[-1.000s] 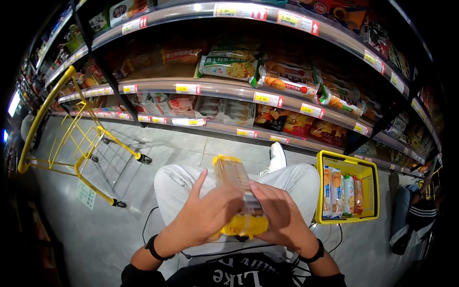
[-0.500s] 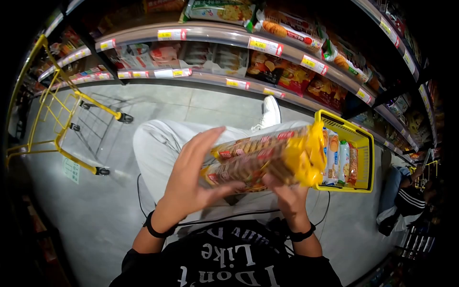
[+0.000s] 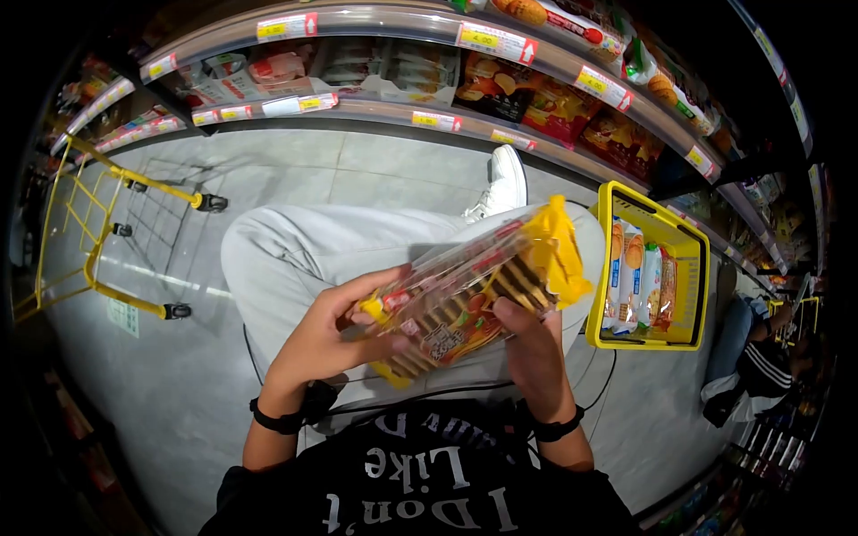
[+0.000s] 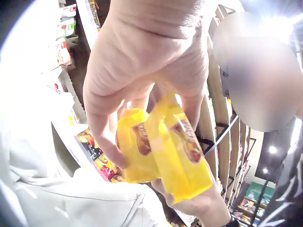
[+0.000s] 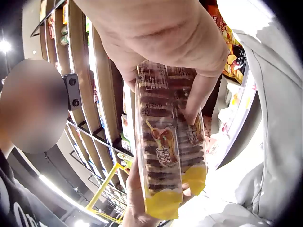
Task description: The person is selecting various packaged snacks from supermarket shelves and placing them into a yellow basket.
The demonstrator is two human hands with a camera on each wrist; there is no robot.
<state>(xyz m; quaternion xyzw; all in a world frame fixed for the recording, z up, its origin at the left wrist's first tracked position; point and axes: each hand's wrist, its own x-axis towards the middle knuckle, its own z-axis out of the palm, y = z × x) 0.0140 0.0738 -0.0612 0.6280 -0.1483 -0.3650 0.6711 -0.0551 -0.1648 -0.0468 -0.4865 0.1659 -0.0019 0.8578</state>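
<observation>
- A yellow wheeled trolley is parked on the floor.
- Two sandwich-biscuit packs, tilted side by side above the lap, are pinched at their left ends by the left hand's grip.
- Their right part is clasped by the right hand's grip.
- Snack packets are contained in a yellow basket.

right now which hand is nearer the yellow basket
Right. The right hand is left of the yellow basket; the left hand is farther left, both holding snack packs.
</observation>
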